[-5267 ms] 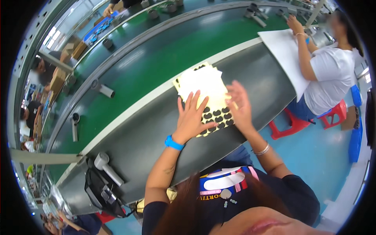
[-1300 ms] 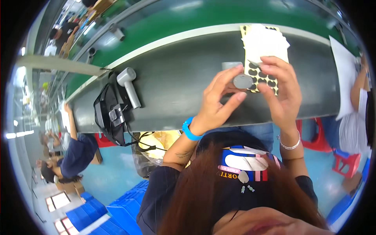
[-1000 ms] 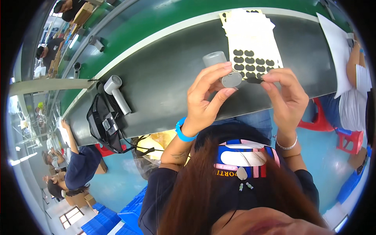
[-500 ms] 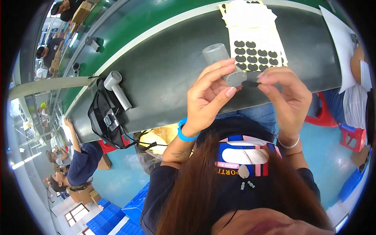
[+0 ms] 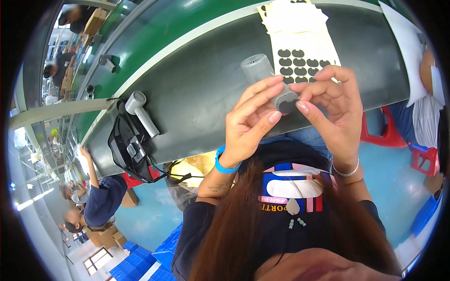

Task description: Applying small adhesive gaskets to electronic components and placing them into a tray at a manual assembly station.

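Both hands, left hand [image 5: 248,124] and right hand [image 5: 335,110], pinched a grey cylinder [image 5: 269,82] right over the sticker sheet [image 5: 302,51], with a white dryer [image 5: 140,112] well off to its left.

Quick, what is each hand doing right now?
Left hand: closed around the grey cylinder, holding it up.
Right hand: fingertips pinched at the cylinder's near end, on a dark round sticker.

1. You hold a grey cylindrical part [image 5: 269,80] above the dark worktop, tilted, its vented round end pointing up and away, its near end facing you.
2. A small dark oval sticker [image 5: 286,106] sits at that near end, between your fingertips.
3. The sticker sheet [image 5: 303,52], pale with rows of dark ovals, lies flat on the worktop just beyond.
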Demonstrator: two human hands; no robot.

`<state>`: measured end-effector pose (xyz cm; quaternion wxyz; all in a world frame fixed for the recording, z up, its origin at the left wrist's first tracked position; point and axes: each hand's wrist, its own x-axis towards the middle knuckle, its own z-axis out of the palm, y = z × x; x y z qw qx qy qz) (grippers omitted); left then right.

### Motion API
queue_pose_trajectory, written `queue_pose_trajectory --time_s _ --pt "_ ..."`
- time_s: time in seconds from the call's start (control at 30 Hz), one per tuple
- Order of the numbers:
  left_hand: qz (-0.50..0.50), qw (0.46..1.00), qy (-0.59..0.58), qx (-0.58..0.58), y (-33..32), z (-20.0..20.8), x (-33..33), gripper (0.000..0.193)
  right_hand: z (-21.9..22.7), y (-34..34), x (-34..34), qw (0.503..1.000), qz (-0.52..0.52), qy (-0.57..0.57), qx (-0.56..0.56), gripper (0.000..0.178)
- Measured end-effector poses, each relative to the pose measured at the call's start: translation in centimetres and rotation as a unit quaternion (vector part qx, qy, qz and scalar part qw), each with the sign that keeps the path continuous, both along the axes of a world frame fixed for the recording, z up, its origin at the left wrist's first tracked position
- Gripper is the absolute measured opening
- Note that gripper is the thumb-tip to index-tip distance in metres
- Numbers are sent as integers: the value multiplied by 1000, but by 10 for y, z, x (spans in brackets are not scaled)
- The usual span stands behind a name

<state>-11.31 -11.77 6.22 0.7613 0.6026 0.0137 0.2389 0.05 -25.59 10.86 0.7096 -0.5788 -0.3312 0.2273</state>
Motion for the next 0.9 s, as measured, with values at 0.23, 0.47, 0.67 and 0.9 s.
queue_pose_trajectory --time_s 0.23,0.47,0.67,0.9 --pt "2 1000 14 -25 -2 5 3 38 3 1 1 1000 -14 24 -14 42" --pt "-2 1000 12 -16 -1 4 3 36 4 1 2 999 -12 40 -16 43" --pt "-8 1000 12 -18 -2 6 4 36 -1 1 4 1000 -12 5 1 40" --pt "-8 1000 12 -23 -2 6 4 36 5 0 3 999 -10 33 -21 42"
